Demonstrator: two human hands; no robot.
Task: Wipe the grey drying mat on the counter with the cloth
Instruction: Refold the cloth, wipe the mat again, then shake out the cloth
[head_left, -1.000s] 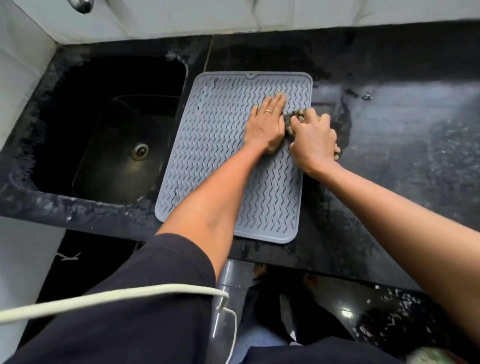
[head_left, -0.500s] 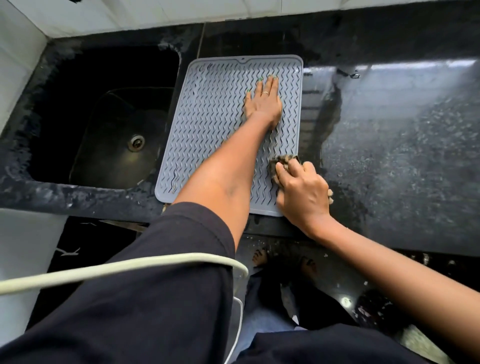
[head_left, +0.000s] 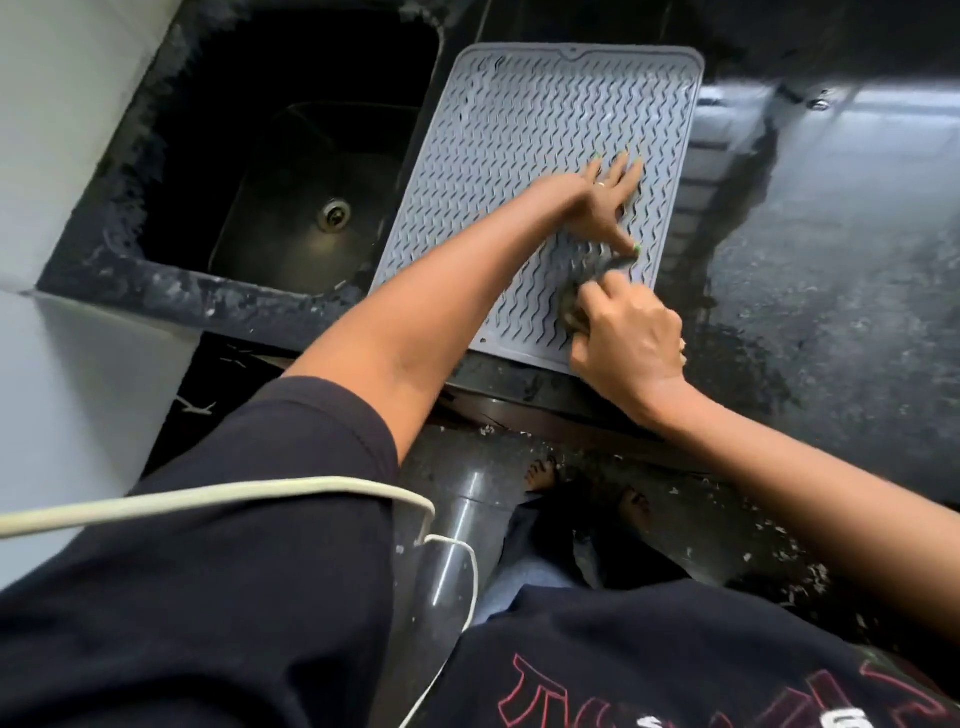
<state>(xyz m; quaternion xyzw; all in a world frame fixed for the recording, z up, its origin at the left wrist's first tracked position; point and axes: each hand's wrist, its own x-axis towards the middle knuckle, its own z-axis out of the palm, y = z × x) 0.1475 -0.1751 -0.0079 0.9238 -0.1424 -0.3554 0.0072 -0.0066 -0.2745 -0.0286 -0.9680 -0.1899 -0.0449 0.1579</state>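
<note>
Right grip (head_left: 631, 340) around cloth (head_left: 589, 288) on mat (head_left: 519, 156)

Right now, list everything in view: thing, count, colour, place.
drying mat: one, grey, wavy ridges, on the counter right of the sink
cloth: one, dark, bunched, on the mat's near right part
sink: one, black, left, metal drain in its floor
counter: one, black, wet
wall: white, far left
cable: one, white, across the left sleeve
left hand: flat on the mat, ring on a finger
right hand: gripping the cloth
feet: two, bare, on the floor below
</note>
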